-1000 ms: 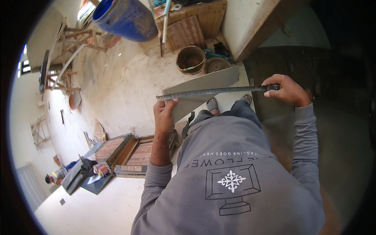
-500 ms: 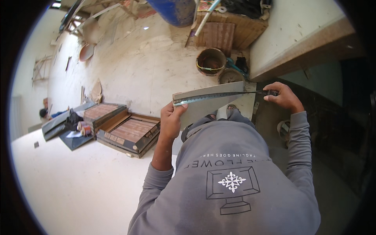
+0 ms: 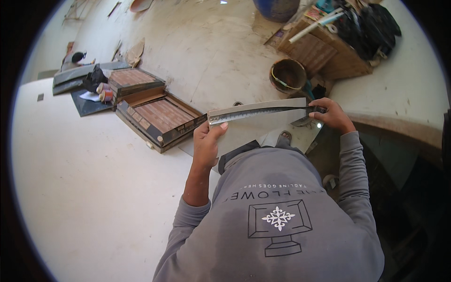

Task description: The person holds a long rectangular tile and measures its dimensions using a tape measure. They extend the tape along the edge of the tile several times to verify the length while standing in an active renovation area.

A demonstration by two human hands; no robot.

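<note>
Grey panel [image 3: 263,106] between hands, before torso. Left hand [image 3: 206,141]: fingers pinch tape blade [image 3: 244,114] against panel. Right hand [image 3: 331,114]: fingers grip tape case [image 3: 321,110]. Risk: slack left pinch could let bowed blade slip.

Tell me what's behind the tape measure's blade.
Behind the blade is a pale grey panel, one strip of it showing just above the blade in the picture. Whatever lies directly behind the blade is covered.

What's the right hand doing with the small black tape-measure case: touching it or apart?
Touching. The head view shows the black tape-measure case gripped in the right hand.
</note>
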